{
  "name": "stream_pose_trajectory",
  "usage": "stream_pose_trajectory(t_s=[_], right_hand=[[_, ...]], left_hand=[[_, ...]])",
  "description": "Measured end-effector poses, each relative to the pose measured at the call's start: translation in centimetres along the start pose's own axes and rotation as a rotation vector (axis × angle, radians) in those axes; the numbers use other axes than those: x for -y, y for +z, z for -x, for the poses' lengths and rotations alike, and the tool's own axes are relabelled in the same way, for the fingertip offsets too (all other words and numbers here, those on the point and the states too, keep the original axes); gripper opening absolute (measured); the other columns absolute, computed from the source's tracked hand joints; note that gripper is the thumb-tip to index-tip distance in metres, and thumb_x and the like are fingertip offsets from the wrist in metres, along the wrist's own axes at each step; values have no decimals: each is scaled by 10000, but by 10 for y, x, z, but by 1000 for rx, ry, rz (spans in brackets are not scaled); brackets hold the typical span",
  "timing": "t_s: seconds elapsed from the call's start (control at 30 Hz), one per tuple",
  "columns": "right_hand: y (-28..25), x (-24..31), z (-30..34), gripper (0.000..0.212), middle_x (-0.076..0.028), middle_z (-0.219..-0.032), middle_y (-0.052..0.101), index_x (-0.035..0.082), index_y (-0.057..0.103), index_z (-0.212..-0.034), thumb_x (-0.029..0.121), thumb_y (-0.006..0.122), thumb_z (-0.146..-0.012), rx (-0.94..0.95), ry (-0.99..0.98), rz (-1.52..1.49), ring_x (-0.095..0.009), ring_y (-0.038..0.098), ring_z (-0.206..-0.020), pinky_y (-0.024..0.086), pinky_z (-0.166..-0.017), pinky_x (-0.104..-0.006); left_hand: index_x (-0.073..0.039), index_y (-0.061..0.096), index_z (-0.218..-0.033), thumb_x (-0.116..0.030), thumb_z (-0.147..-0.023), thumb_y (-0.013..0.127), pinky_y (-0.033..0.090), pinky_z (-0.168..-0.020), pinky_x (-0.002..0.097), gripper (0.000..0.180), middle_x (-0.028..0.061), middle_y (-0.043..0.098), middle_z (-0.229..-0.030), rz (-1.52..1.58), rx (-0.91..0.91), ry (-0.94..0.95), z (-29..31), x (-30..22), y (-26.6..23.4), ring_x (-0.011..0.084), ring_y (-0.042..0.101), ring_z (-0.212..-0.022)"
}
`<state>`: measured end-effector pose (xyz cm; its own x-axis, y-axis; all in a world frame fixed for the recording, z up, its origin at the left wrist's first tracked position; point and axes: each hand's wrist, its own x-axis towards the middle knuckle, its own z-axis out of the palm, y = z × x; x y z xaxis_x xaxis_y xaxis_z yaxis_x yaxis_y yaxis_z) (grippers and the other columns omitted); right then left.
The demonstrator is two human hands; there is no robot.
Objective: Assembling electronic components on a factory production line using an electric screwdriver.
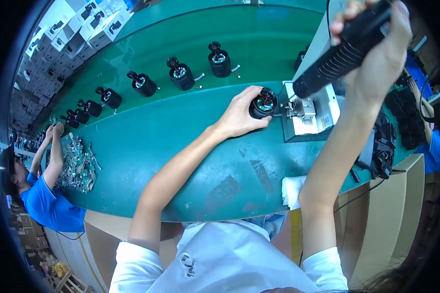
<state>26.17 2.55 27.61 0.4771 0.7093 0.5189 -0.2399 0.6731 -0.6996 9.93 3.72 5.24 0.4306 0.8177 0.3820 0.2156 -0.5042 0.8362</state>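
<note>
My left hand (237,117) is wrapped round a black cylindrical housing (265,101) standing on the green bench. Its open top shows a circuit board and red wires. Raised at the upper right, my right hand (379,71) grips a thick black electric screwdriver (340,53), tilted down to the left. The tool's lower end is over a metal box with a small mechanism, which looks like a screw feeder (310,117), just right of the housing. The tip of the screwdriver is hard to make out against the mechanism.
Several similar housings (181,77) with raised round parts line the green belt (264,39) behind. Loose circuit boards and wires (78,166) lie in a pile at the left, near a co-worker in blue (51,205). A white cloth (292,190) and black parts (382,146) are at the right.
</note>
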Motion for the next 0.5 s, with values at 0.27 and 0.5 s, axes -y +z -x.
stream_pose_trajectory(t_s=[0.27, 0.5], right_hand=[[11, -83, 17, 470, -5, -612, 608, 108, 562, -925, 564, 568, -1038, 69, -31, 172, -104, 574, -401, 405, -356, -205], [21, -106, 26, 456, -9, -613, 614, 110, 559, -918, 549, 571, -1043, 96, -10, 231, -104, 578, -409, 404, -364, -208]], left_hand=[[-9, 646, -1169, -102, -714, 803, 512, -901, 347, 490, 109, 671, -1171, 62, 24, 51, 15, 36, -13, 264, 641, -978], [-6, 643, -1165, -118, -717, 805, 506, -879, 351, 489, 107, 672, -1160, 42, 23, 38, 23, 50, -22, 263, 630, -961]])
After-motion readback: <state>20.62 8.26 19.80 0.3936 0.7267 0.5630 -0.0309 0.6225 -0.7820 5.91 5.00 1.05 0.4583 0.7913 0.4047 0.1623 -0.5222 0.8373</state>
